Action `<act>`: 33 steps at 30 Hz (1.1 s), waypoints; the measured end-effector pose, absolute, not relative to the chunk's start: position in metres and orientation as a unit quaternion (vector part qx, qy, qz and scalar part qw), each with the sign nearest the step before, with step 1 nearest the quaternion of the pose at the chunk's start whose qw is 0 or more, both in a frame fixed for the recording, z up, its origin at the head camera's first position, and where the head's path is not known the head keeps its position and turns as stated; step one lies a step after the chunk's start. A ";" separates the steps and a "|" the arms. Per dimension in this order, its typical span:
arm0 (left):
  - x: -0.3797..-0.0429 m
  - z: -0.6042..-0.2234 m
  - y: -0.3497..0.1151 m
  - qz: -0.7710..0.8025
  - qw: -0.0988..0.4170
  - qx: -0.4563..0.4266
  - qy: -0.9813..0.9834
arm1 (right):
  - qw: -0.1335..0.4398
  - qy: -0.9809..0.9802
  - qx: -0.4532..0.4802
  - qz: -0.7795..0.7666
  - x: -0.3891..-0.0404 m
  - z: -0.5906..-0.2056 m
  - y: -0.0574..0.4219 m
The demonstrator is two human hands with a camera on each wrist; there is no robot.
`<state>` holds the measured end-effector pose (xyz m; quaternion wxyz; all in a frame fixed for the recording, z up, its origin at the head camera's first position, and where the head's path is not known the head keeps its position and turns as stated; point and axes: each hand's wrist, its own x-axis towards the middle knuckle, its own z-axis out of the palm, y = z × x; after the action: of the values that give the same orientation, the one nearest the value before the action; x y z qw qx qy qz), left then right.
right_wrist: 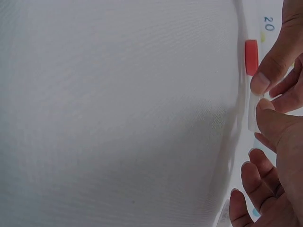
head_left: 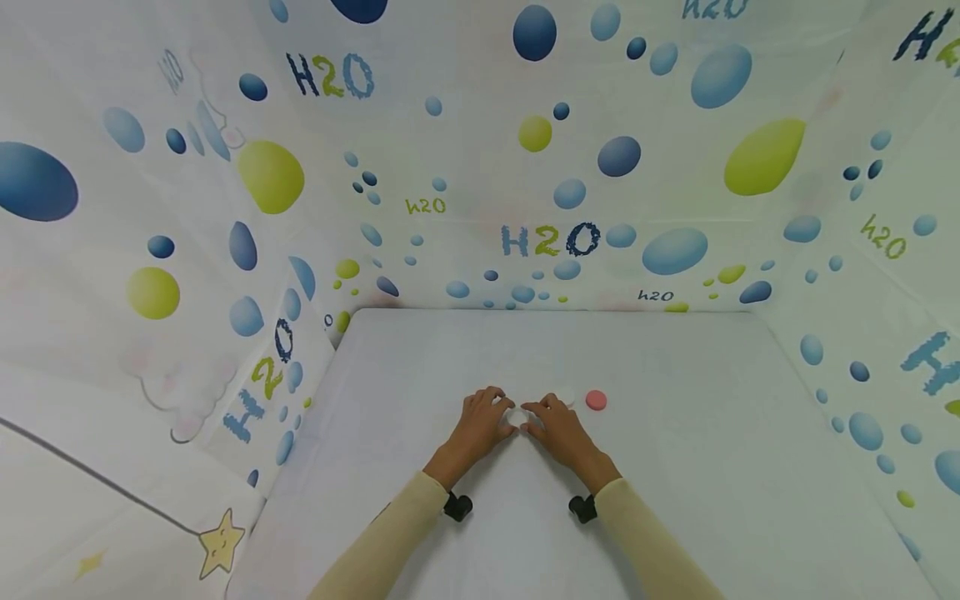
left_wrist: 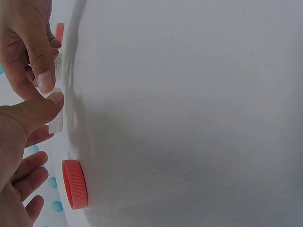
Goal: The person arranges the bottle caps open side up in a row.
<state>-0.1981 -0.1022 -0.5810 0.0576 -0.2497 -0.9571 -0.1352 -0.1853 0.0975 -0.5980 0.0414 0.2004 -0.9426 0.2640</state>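
Both hands meet around a clear, ribbed bottle cap (head_left: 517, 418) on the white table. My left hand (head_left: 477, 423) pinches it from the left, thumb on the near side and fingers on the far side. From the right, my right hand (head_left: 561, 431) pinches the same cap, the two thumbs close together. Just beyond the right hand lies a second whitish cap (head_left: 566, 395), partly covered by that hand. A red bottle cap (head_left: 596, 400) lies to its right. In the left wrist view another red cap (left_wrist: 75, 184) sits beside the left hand; the head view hides it.
The white tabletop (head_left: 675, 467) spreads around the hands. Behind it and at both sides hang white sheets (head_left: 465, 150) printed with blue and green drops. Each wrist wears a small black camera (head_left: 458, 506).
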 end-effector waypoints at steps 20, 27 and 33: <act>-0.196 -0.580 -0.098 -0.125 0.037 -0.228 -0.965 | 0.029 -0.952 0.189 0.239 -0.186 -0.596 0.094; -0.195 -0.582 -0.098 -0.124 0.045 -0.227 -0.965 | 0.023 -0.953 0.182 0.242 -0.185 -0.595 0.093; -0.196 -0.584 -0.097 -0.121 0.035 -0.220 -0.967 | 0.024 -0.956 0.181 0.231 -0.185 -0.596 0.092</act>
<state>-0.1961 -0.0973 -0.5835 0.0350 -0.2201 -0.9673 -0.1214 -0.1848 0.0921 -0.5957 0.0236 0.1813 -0.9555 0.2313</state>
